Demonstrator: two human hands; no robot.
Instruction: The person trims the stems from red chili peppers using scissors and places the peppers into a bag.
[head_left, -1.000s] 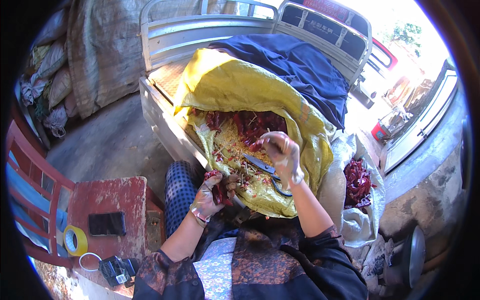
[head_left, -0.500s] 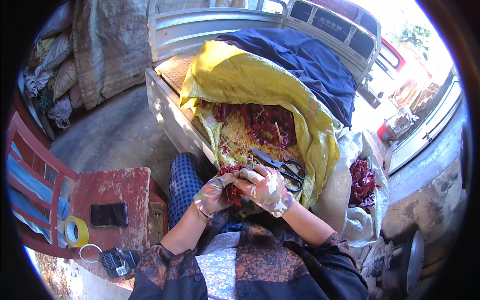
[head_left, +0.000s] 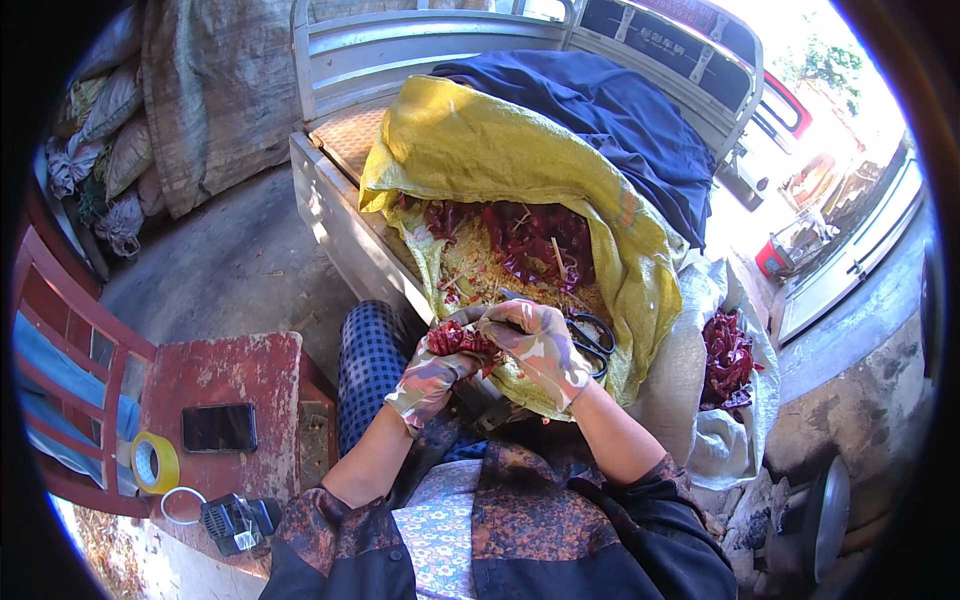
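Observation:
My left hand, in a patterned glove, is closed around a bunch of dried red chilies. Beside it, with fingertips pinched together at the top of the bunch, is my right hand in a matching glove; what lies between those fingers is too small to make out. Both hands are at the near edge of an open yellow sack. Inside it are more red chilies and a layer of pale yellow seeds. Black-handled scissors lie there, partly hidden behind my right hand.
The sack rests on a metal cart bed with dark blue cloth behind. At right stands a white sack holding chilies. On my left, a worn red chair bears a phone and yellow tape.
My right hand has shifted slightly up and right, now covering more of the scissors. My left hand has turned, so the chili bunch shows above its fingers.

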